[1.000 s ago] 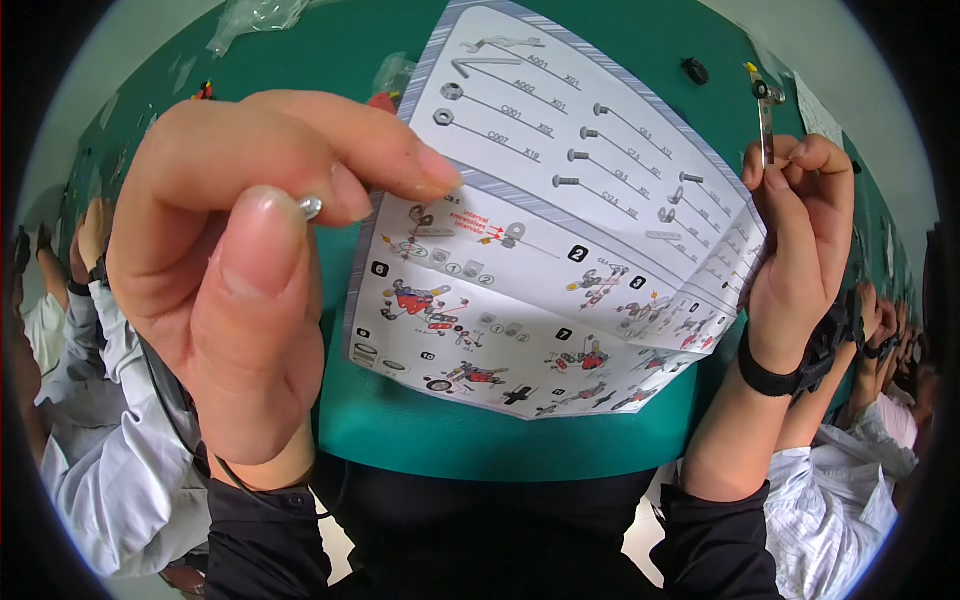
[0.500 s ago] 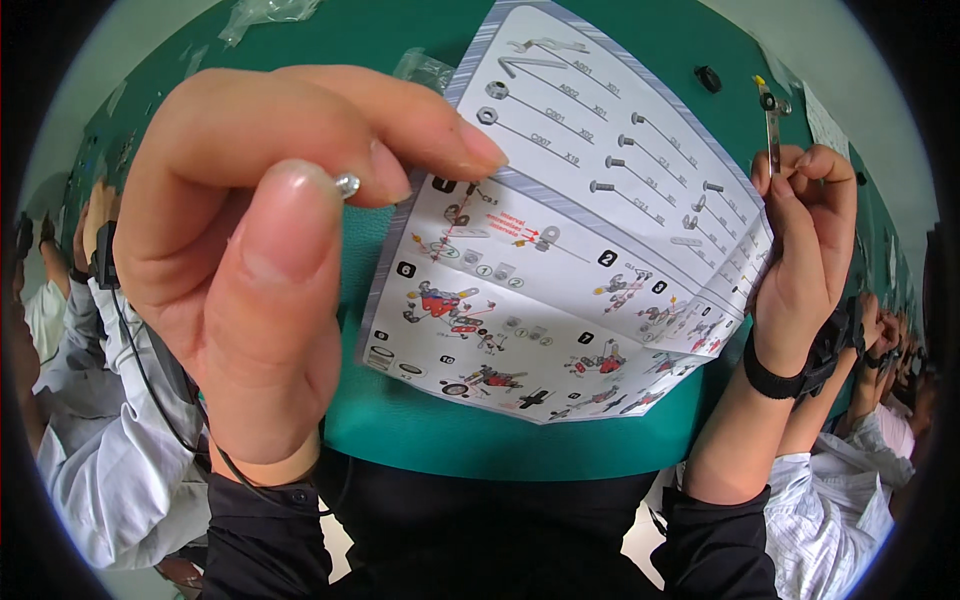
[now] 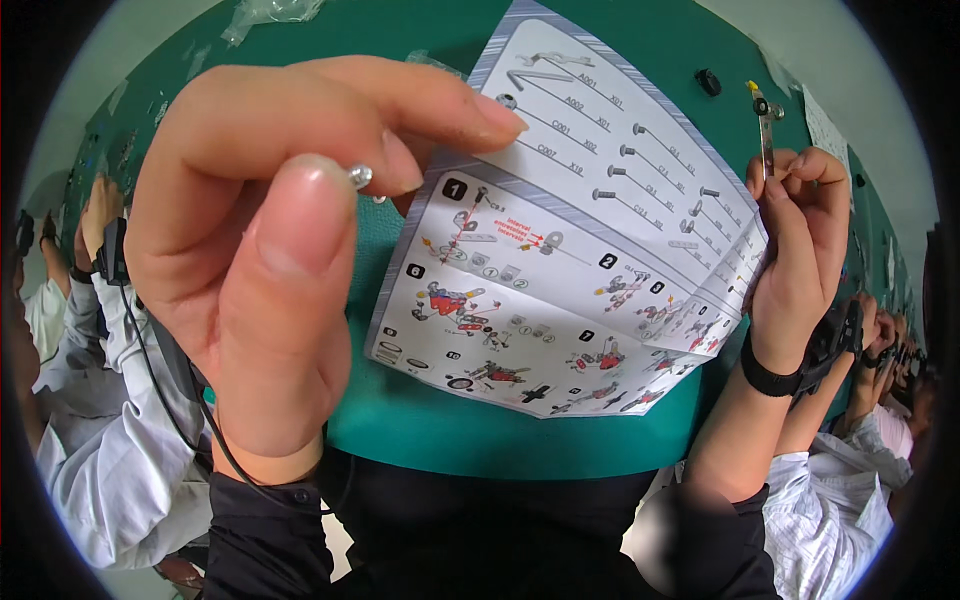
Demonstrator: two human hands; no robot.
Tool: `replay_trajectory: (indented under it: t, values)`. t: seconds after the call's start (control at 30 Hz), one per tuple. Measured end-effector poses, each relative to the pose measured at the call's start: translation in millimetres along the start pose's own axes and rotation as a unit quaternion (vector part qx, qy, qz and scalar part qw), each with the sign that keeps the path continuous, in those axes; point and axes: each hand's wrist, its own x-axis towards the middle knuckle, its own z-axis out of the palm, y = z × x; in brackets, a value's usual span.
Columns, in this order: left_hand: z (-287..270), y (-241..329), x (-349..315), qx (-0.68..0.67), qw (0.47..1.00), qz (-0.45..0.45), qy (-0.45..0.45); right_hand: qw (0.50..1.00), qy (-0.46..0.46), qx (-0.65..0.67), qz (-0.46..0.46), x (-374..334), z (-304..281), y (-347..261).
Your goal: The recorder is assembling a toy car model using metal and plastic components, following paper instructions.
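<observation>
Silvery metal glints from a small fastener pinched between the thumb and a bent finger of the left hand, near and left of a creased white instruction sheet. On the right, the right hand grips an upright metal strip beside the sheet's right edge, while on the far part of the green table lies a black round part.

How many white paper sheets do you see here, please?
2: a creased, printed white paper sheet held up in front; an oblong white paper sheet beyond the right hand. Others may be hidden.
</observation>
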Motion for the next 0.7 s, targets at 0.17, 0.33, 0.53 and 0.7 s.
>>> replay_trajectory:
  t: [0.17, 0.33, 0.53, 0.7]
  values:
    - [-2.6, 5.9, 1.2, -0.015, 0.999, -0.028, -0.005, 1.000, 0.002, 0.010, -0.005, 2.9, 2.6, 0.9]
    - [21.5, 12.8, 15.3, -0.112, 0.993, 0.012, 0.021, 1.000, -0.002, 0.004, -0.004, 3.0, 2.0, 1.8]
    - [12.7, 2.3, 7.6, -0.052, 0.998, 0.035, 0.025, 1.000, -0.001, 0.001, 0.006, 3.6, 8.1, 0.9]
    - [0.8, 6.2, 5.7, -0.039, 0.998, -0.041, 0.034, 0.998, -0.040, -0.006, 0.049, 6.6, 0.9, 5.9]
